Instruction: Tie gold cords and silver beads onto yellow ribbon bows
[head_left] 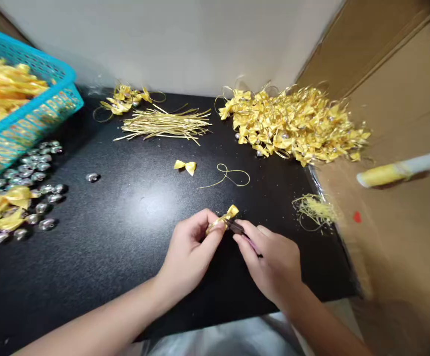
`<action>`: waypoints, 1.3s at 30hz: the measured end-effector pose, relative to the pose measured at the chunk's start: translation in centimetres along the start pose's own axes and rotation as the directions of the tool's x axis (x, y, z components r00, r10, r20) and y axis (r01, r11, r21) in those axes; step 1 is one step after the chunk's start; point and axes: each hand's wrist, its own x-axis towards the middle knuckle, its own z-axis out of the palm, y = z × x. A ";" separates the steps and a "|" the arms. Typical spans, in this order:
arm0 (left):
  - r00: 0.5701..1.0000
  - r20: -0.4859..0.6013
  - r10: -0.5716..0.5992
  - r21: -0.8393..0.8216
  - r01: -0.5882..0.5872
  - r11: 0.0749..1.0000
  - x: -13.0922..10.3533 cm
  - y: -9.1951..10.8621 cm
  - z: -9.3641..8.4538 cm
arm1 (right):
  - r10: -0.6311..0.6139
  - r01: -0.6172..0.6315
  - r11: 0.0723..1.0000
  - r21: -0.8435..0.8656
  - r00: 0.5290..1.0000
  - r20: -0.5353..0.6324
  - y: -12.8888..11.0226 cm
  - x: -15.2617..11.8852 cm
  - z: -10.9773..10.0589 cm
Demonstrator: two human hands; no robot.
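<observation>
My left hand [190, 249] pinches a yellow ribbon bow [231, 212] between thumb and fingers, above the black table near its front. In my right hand [274, 257] is a small dark cutting tool [236, 227], its tip touching or very close to the bow. The handle is mostly hidden by my fingers. Beyond my hands, a loose yellow bow [185, 167] lies on the table, with a looped thin yellow thread [233, 179] to its right. One silver bead [92, 177] sits apart at the left.
A blue basket [61, 74] of yellow bows stands at the left, beside several silver beads [32, 168]. Gold ties [166, 123] lie at the back. A large heap of finished-looking bows [296, 123] is back right, thread scraps [315, 211] near the right edge [343, 242].
</observation>
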 end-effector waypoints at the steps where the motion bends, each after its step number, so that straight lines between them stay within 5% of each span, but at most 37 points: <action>1: 1.000 -0.001 -0.002 0.001 0.002 1.000 0.0 0.1 0.0 | -0.002 0.002 1.000 0.006 1.000 -0.001 0.1 0.0 0.0; 10: 0.999 -0.007 -0.032 -0.010 0.032 0.999 0.0 0.2 0.1 | 0.040 -0.041 0.989 0.144 0.999 0.010 0.0 -0.2 -0.1; 15: 0.998 -0.004 -0.059 -0.020 0.059 0.998 0.1 0.0 0.1 | 0.226 -0.219 0.950 0.221 0.974 -0.005 1.9 -1.1 -1.6; 19: 0.997 0.006 -0.073 -0.024 0.073 0.997 0.1 -0.2 0.1 | 0.490 -0.494 0.869 0.022 0.855 -0.172 7.5 -2.5 -4.0; 23: 0.997 0.025 -0.071 -0.039 0.072 0.997 0.1 -0.4 0.1 | 0.723 -0.795 0.600 -0.086 0.586 -0.367 13.9 -4.2 -6.8; 25: 0.998 0.033 -0.061 -0.042 0.063 0.997 0.1 -0.4 0.1 | 0.745 -0.828 0.547 -0.125 0.549 -0.378 16.3 -5.0 -7.9; 29: 0.998 0.032 -0.050 -0.072 0.052 0.996 0.3 -0.5 0.1 | 0.608 -0.686 0.677 -0.265 0.725 -0.323 18.9 -6.2 -8.5; 35: 0.999 0.037 -0.030 -0.110 0.034 0.993 0.3 -0.4 0.0 | 0.557 -0.626 0.733 -0.265 0.776 -0.295 19.7 -6.6 -8.2; 39: 0.999 0.049 0.011 -0.048 -0.008 0.999 0.2 -0.4 0.0 | 0.458 -0.535 0.795 -0.286 0.839 -0.293 16.9 -4.8 -8.4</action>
